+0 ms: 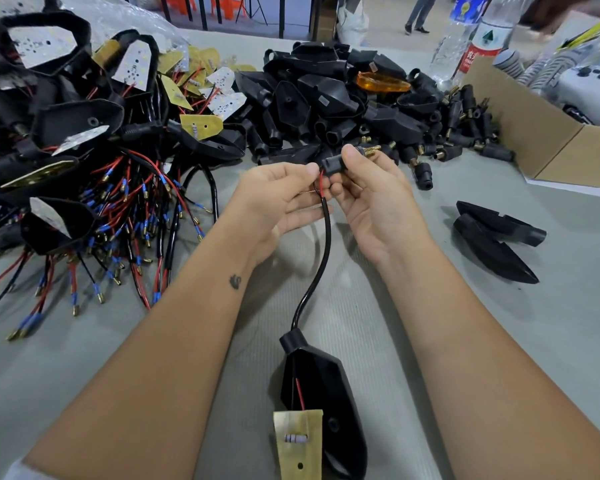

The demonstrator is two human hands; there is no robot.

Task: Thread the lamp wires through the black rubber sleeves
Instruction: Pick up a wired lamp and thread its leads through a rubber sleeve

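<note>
Seen from above, looking down over two bare forearms onto a grey ribbed mat covering a workbench, with a workshop floor, orange chairs and a standing person's legs far beyond. Far left, heaped: finished black lamp housings with white LED boards and red and black wires tipped in blue and brass. Far centre, piled: empty black plastic lamp shells, one amber lens among them, and small black rubber sleeves with brass threaded studs spilling right toward an open brown cardboard box. Behind the box, two clear plastic water bottles. Right of centre, lying apart: two loose black shells. Open mat only in the middle and near right. Mid-scene, left hand pinching the thin red and black wire ends between thumb and fingertips; right hand gripping one black rubber sleeve with a brass stud, its opening touching the wire ends. Hanging down from the hands, a black sheathed cable curving to a black lamp housing resting on the near mat, with a yellow circuit board carrying a resistor at its near end.
</note>
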